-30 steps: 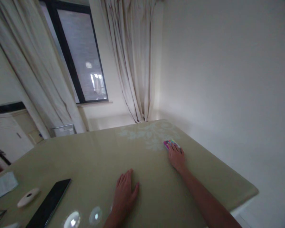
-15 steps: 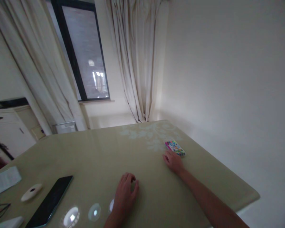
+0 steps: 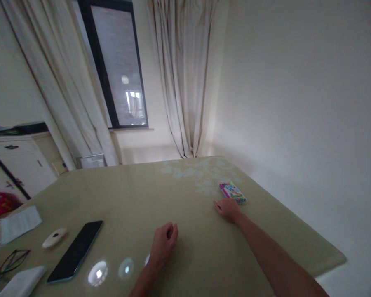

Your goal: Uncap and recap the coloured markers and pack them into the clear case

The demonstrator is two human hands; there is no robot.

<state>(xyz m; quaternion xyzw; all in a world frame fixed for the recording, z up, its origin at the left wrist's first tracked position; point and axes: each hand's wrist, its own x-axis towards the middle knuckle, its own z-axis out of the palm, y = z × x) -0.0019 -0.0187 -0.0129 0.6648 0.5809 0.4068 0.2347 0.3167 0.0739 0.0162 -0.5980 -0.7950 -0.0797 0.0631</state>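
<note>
Pack [image 3: 233, 192] now uncovered and seemingly unheld, right hand [image 3: 227, 209] and left hand [image 3: 165, 239] curl into loose, empty-looking fists over the bench [image 3: 126, 198].

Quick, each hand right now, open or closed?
Left hand: closed in a loose fist, nothing visible in it.
Right hand: closed, by the colorful pack, nothing visible in it.

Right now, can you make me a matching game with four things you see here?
Things:
1. phone
2. colourful pack
3. window
4. left hand

Places or states:
A. between curtains
B. curled into a loose fist
C. lying flat, dark screen up
D. beside the right hand

Right pairs: 1-C, 2-D, 3-A, 4-B
</note>
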